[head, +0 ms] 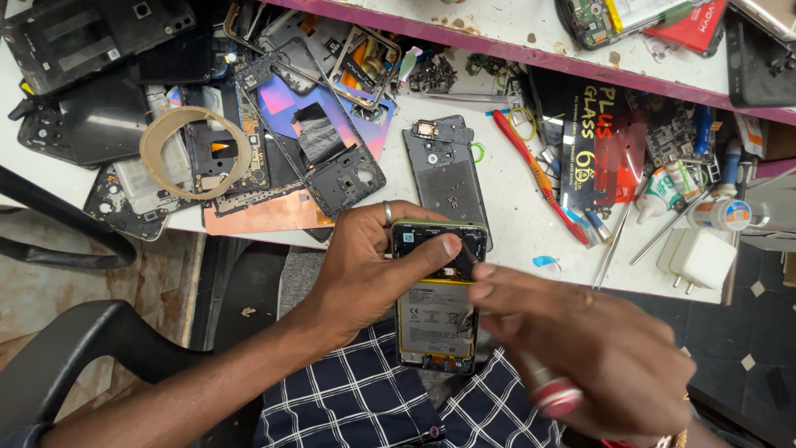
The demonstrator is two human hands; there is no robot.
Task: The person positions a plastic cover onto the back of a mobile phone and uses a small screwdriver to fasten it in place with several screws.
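An opened phone with its back off, battery and circuit board showing, is held over my lap just in front of the workbench edge. My left hand, a ring on one finger, grips the phone's upper left side, thumb lying across its top board. My right hand holds a thin screwdriver with a red-and-grey handle end. The tip touches the board near the phone's upper right, just above the battery.
The white workbench is crowded with phone frames, back covers, a tape ring, red tweezers, screwdrivers, a white charger and small bottles. A pink-edged shelf runs above. A dark chair arm sits at left.
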